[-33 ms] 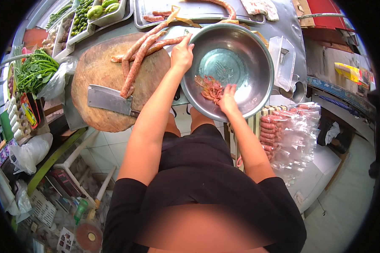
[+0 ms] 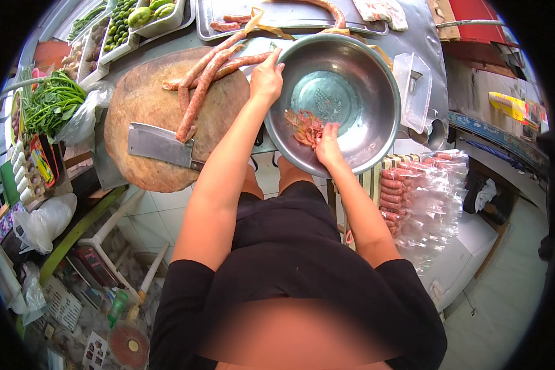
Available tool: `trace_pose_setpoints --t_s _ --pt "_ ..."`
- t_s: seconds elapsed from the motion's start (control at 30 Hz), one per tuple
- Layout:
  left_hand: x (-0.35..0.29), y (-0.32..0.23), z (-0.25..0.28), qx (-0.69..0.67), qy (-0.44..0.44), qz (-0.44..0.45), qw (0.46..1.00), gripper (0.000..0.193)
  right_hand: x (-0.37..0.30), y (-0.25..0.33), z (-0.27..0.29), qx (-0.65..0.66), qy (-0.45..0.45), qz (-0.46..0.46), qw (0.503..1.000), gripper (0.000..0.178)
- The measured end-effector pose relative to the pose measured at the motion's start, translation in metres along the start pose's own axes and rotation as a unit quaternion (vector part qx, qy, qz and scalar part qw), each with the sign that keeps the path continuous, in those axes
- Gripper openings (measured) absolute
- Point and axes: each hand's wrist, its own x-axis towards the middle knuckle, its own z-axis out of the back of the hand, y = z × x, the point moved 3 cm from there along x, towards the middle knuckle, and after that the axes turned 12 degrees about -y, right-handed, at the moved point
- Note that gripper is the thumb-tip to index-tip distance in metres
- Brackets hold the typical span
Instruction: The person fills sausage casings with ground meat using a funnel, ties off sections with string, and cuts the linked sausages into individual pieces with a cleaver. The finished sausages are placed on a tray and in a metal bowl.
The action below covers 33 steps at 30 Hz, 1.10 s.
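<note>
Reddish scraps: a loose, soft-looking heap (image 2: pixel 302 128) inside the bowl, low on its near side; the heap slants from upper left to lower right, its lower-right end meeting the fingers.
Right hand: the nearer of the two hands (image 2: pixel 328 148), reaching in over the near rim, with the scraps just to its left; whether the fingers pinch any of them, I cannot tell.
Left hand: well apart from the right, clamped (image 2: pixel 266 80) on the bowl's left rim; the scraps lie below and to its right.
Steel bowl: wide and round (image 2: pixel 376 111), its near side seeming to overhang the edge of the desk.
Chopping board: round wood (image 2: pixel 129 105) to the bowl's left, bearing a cleaver (image 2: pixel 157 145) and long sausages (image 2: pixel 198 102).
Clear container: plastic (image 2: pixel 413 92), just beside the bowl's right side.
Desk: grey and metallic (image 2: pixel 422 37), with a metal tray (image 2: pixel 277 12) along its far side.
Room: bagged sausages (image 2: pixel 391 191) at right, leafy greens (image 2: pixel 58 102) at left, pale tiled floor (image 2: pixel 142 228) below.
</note>
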Motion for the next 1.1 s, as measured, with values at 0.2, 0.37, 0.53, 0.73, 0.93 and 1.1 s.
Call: trace_pose_setpoints --t_s 0.2,0.37,0.53,0.73,0.93,1.1 --pt "-0.001 -0.022 0.016 0.077 0.025 -0.08 0.994 0.049 0.049 0.01 0.064 0.083 -0.069 0.06 0.992 0.035" --pt "-0.032 -0.051 0.085 0.02 -0.009 -0.256 0.967 0.005 0.07 0.041 0.115 0.162 -0.116 0.049 0.979 0.016" --pt "-0.09 -0.027 0.181 0.098 -0.058 -0.233 0.966 0.005 0.052 0.109 0.108 0.061 -0.18 0.203 0.961 0.028" --pt "-0.163 0.018 0.229 0.255 0.125 -0.32 0.904 0.023 0.011 0.188 0.061 0.239 -0.012 0.233 0.943 0.011" --pt "-0.18 0.056 0.232 0.329 0.158 -0.352 0.862 0.043 -0.012 0.19 0.014 0.037 0.13 0.195 0.971 0.02" --pt "-0.179 0.076 0.234 0.316 0.168 -0.386 0.85 0.039 -0.022 0.179 -0.019 0.021 0.097 0.117 0.988 0.058"
